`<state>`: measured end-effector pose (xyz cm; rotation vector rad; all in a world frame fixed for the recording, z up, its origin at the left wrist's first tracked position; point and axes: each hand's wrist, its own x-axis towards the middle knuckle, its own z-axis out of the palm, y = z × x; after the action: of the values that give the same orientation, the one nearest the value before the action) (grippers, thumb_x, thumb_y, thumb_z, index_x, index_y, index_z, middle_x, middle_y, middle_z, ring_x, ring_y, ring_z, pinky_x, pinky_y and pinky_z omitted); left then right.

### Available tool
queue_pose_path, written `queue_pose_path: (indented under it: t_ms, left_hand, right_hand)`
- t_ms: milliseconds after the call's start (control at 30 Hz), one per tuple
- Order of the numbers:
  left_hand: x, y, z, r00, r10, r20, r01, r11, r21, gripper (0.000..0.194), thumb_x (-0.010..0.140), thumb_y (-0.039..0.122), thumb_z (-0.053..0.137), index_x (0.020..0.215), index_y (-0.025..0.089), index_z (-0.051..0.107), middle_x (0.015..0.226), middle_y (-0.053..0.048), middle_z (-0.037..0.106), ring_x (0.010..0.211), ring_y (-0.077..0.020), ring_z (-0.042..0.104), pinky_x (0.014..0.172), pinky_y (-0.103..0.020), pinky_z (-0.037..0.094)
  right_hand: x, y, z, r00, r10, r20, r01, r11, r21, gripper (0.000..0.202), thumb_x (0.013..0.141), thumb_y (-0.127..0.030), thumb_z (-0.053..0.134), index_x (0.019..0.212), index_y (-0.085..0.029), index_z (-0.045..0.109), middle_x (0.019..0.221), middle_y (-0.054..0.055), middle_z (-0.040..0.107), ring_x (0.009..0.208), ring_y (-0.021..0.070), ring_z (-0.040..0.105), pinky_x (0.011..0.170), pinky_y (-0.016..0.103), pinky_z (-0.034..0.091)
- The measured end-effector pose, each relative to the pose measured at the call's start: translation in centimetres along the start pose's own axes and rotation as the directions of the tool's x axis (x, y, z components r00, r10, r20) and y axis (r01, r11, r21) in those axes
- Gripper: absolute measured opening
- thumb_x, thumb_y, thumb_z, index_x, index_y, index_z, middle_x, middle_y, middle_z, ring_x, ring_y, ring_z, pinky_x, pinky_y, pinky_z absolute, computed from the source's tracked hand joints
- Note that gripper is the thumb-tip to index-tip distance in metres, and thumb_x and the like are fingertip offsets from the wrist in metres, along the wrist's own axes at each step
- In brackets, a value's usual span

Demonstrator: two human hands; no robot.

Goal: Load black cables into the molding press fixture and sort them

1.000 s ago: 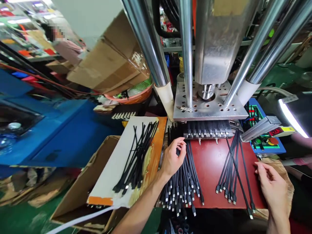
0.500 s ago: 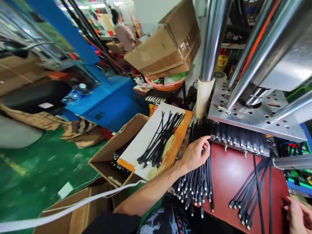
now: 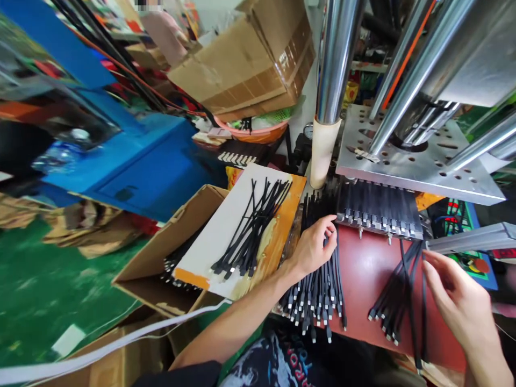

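Observation:
A metal mould holds a row of black cables with metal-tipped plugs along its front edge, under the press plate. My left hand has curled fingers, its index fingertip against the mould's left end; whatever sits inside the curl is hidden. Under that hand lies a thick bundle of black USB cables. My right hand is at the mould's right end, thumb and forefinger apart beside a hanging cable. More cables fan out on the red tabletop between my hands.
Steel columns and a drilled press plate stand over the mould. On the left, a board carries more black cables above an open carton. A blue cabinet, a large cardboard box and another person are farther back.
My right hand has moved up and left from the lower right edge to the mould's right end. My left hand keeps its place at the left end while the view shifts.

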<state>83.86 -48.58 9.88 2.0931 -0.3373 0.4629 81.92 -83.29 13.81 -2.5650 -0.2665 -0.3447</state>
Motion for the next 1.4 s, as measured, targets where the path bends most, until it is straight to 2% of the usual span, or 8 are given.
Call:
queue_pose_path:
  t_ms: [433,600,767,867,1000,1100,1200,1400]
  left_hand:
    - [0.1,-1.0,0.4,0.999,-0.041,-0.020,0.041,0.999,0.009,0.050,0.102,0.018,0.052,0.150,0.018,0.039,0.103,-0.003,0.072,0.084,-0.0130,0.072,0.079,-0.028,0.063]
    - [0.5,-0.5,-0.5,0.996,-0.065,-0.062,0.059,0.995,-0.083,0.044,0.102,0.020,0.055,0.146,0.018,0.048,0.104,-0.004,0.074,0.085,-0.0135,0.071,0.081,-0.029,0.062]
    - [1.7,0.4,-2.6,0.970,-0.095,-0.222,0.051,0.979,-0.197,0.027,0.105,0.034,0.060,0.127,0.018,0.063,0.110,-0.008,0.074,0.096,-0.0172,0.071,0.087,-0.033,0.060]
    - [1.9,2.0,-3.8,0.963,-0.085,-0.254,0.016,0.965,-0.263,0.038,0.105,0.049,0.061,0.126,0.018,0.065,0.122,-0.012,0.072,0.110,-0.0220,0.069,0.101,-0.040,0.057]
    - [0.0,5.4,-4.5,0.977,0.016,0.212,0.099,0.848,-0.521,0.068,0.104,0.075,0.044,0.130,0.018,0.070,0.125,-0.016,0.075,0.119,-0.0280,0.072,0.108,-0.046,0.056]
    - [-2.8,7.8,-3.5,0.747,0.221,0.628,0.367,0.650,-0.665,0.083,0.095,0.089,0.040,0.122,0.019,0.077,0.120,-0.018,0.078,0.123,-0.0332,0.073,0.106,-0.048,0.058]
    - [-5.9,9.4,-1.0,0.643,0.290,0.709,0.567,0.442,-0.695,0.089,0.082,0.096,0.054,0.116,0.018,0.078,0.108,-0.021,0.079,0.116,-0.0370,0.076,0.095,-0.049,0.062]
    - [-9.7,10.5,3.5,0.724,0.160,0.671,0.617,0.285,-0.733,0.093,0.072,0.092,0.070,0.133,0.022,0.070,0.105,-0.019,0.078,0.094,-0.0345,0.078,0.082,-0.049,0.063]
  right_hand:
    - [23.0,-7.2,7.3,0.971,-0.236,0.044,0.238,0.917,-0.320,0.041,0.102,-0.013,0.037,0.125,-0.008,0.071,0.097,0.017,0.079,0.082,0.0264,0.071,0.083,0.041,0.055]
    - [17.2,-8.6,4.7,0.950,-0.310,-0.046,0.271,0.887,-0.373,0.038,0.109,-0.027,0.041,0.110,-0.012,0.076,0.081,0.008,0.075,0.067,0.0166,0.063,0.066,0.027,0.043]
    - [6.9,-12.2,-3.0,0.836,-0.419,-0.353,0.332,0.900,-0.281,0.021,0.108,-0.030,0.061,0.115,-0.017,0.076,0.077,0.001,0.070,0.065,0.0122,0.061,0.064,0.026,0.039]
    - [3.1,-14.7,-7.7,0.887,-0.331,-0.322,0.310,0.944,-0.116,0.016,0.106,-0.031,0.066,0.109,-0.020,0.076,0.073,-0.002,0.058,0.060,0.0124,0.051,0.059,0.028,0.037]
    - [0.5,-16.2,-10.0,0.956,-0.269,-0.113,0.276,0.960,0.051,0.016,0.106,-0.036,0.066,0.104,-0.024,0.076,0.071,-0.004,0.053,0.060,0.0126,0.049,0.057,0.027,0.039]
    - [-1.1,-16.3,-8.9,0.973,-0.229,0.020,0.226,0.969,0.100,0.018,0.107,-0.036,0.064,0.102,-0.024,0.077,0.068,-0.004,0.052,0.057,0.0129,0.047,0.055,0.027,0.038]
    - [-2.4,-16.3,-7.5,0.975,-0.199,0.098,0.186,0.974,0.126,0.019,0.106,-0.032,0.064,0.099,-0.024,0.078,0.066,-0.004,0.052,0.055,0.0129,0.045,0.055,0.027,0.036]
    - [-3.3,-15.9,-6.2,0.984,-0.146,0.103,0.134,0.985,0.111,0.019,0.104,-0.031,0.065,0.092,-0.023,0.077,0.063,-0.004,0.055,0.052,0.0119,0.046,0.055,0.026,0.039]
